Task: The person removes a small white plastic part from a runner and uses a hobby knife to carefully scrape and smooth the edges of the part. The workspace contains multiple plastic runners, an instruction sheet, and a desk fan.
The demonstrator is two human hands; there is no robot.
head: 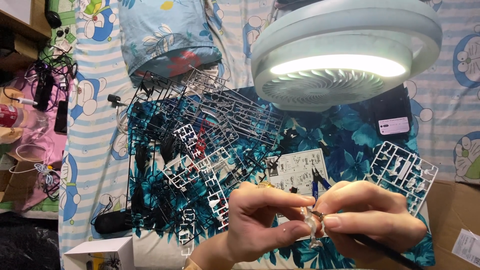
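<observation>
Below the instruction sheet (296, 172), left hand (260, 220) is pinching a light, fragile-looking clear part (311, 226) by its edges while right hand (372, 220) is gripping a thin tool (380, 249).

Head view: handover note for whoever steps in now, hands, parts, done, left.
Left hand: pinching a small pale model part.
Right hand: holding a thin dark tool, tip at the part.
Parts frames piled left on the floral cloth; white frame right; instruction sheet and blue-handled nippers behind hands.
Done: that piece is off its frame.
Left: frames still hold many parts.
</observation>
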